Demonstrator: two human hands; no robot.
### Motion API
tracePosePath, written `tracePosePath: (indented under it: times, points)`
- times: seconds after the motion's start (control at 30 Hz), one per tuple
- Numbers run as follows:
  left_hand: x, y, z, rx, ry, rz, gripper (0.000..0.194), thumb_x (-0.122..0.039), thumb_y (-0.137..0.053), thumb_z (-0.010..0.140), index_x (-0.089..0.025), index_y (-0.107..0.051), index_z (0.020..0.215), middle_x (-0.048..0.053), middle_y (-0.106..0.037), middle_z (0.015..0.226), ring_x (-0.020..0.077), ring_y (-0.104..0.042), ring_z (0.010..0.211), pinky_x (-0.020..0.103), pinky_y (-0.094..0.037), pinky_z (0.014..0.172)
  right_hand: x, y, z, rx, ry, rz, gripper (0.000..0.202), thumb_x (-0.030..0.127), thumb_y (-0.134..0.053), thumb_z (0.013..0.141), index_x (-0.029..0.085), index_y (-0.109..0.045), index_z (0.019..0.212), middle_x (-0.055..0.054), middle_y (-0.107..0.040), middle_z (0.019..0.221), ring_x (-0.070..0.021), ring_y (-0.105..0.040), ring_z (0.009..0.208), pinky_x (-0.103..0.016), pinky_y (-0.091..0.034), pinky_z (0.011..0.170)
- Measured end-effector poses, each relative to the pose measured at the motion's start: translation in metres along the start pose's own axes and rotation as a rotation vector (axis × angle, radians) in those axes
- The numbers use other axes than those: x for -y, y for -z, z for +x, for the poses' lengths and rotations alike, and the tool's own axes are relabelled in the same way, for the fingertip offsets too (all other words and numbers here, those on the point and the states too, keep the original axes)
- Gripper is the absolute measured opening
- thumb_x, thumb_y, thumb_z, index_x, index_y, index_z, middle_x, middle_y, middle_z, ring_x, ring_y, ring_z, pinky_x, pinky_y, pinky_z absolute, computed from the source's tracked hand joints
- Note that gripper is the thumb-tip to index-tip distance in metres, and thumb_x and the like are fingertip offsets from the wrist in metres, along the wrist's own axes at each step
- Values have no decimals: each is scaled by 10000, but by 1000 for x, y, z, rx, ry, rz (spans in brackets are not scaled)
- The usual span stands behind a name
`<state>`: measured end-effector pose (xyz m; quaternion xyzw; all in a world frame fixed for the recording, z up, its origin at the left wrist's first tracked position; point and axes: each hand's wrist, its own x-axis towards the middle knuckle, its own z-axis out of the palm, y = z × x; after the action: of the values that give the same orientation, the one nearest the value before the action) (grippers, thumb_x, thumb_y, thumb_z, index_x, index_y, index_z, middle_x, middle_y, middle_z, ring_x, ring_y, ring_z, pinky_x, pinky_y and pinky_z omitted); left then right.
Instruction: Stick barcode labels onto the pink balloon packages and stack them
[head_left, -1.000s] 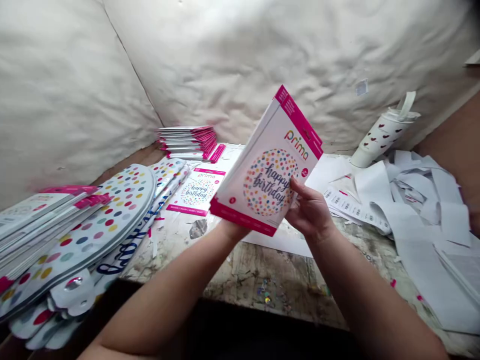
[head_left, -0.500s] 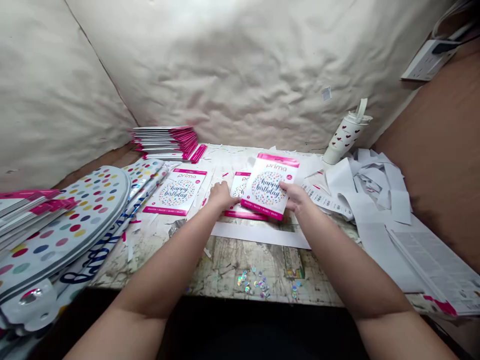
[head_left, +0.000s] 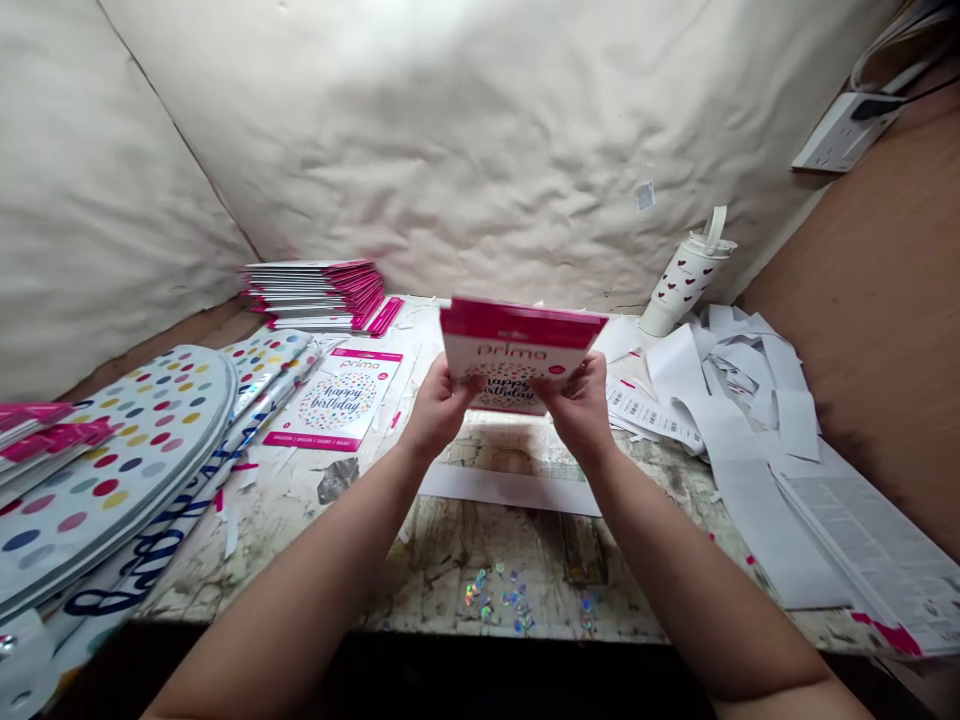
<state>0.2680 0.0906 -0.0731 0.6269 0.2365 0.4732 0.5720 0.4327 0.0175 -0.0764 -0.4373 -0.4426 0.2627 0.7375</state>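
Note:
Pink-and-white "prima happy birthday" packets (head_left: 517, 335) are held up over the middle of the table, tilted with their top edges toward the camera. My left hand (head_left: 444, 405) grips their left side, thumb in front. On the right side, my right hand (head_left: 583, 400) holds them the same way. Another such packet (head_left: 337, 398) lies face up on the table to the left. Below the held packets, a white paper strip (head_left: 510, 488) lies across the table.
At the back left stands a stack of packets (head_left: 315, 295). Polka-dot balloons (head_left: 127, 450) cover the left side. A white tumbler (head_left: 686, 285), paper strips (head_left: 750, 500) and barcode labels (head_left: 649, 410) are on the right. Shiny confetti (head_left: 502, 595) lies near the front edge.
The packet that lay in the middle has left the table and is now held together with the other one. My left hand has risen from the table onto the packets, which have tilted.

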Motion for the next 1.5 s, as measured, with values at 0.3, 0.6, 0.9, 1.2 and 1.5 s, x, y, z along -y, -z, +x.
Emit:
tracePosePath:
  times: [0.3, 0.6, 0.9, 1.2, 1.5]
  points:
    - [-11, -12, -16, -50, -117, -83, 512, -159, -654, 683, -241, -424, 1133, 26, -583, 1062, 205, -549, 1014, 360, -429, 906, 2, -4, -8, 192, -10, 48, 512, 326, -694, 728, 275, -400, 1145, -46, -573, 1072, -214, -567, 991, -397, -451, 921]
    - [6, 6, -13, -5, -8, 119, 351, -313, -650, 764, -166, -535, 1062, 91, -619, 1080, 249, -549, 1070, 408, -404, 974, -17, 15, -9, 333, -133, -33, 299, 356, -625, 810, 249, -531, 1073, -56, -624, 1104, -238, -563, 1053, -421, -439, 945]
    - [-37, 51, -57, 278, 0, 722, 362, -418, -504, 848, -234, -609, 1141, 79, -570, 1286, 267, -476, 1226, 452, -327, 1074, 63, 83, -9, 58, -282, -56, 313, 292, -756, 667, 230, -634, 948, -65, -690, 981, -265, -637, 937, -439, -509, 842]
    - [0, 81, -152, 352, 106, 1434, 552, -427, -321, 893, -132, -498, 1325, 140, -363, 1446, 341, -324, 1341, 537, -321, 1048, 39, 66, -65, 121, -968, 176, 320, 162, -738, 599, 189, -613, 893, -78, -725, 858, -274, -692, 742, -468, -547, 742]
    - [4, 99, -145, 315, 39, 1424, 486, -425, -315, 869, -246, -597, 1221, 98, -538, 1319, 346, -500, 1212, 614, -362, 976, -4, 4, -67, 245, -989, 7, 263, 190, -699, 597, 188, -589, 836, -7, -670, 668, -209, -648, 613, -390, -541, 672]
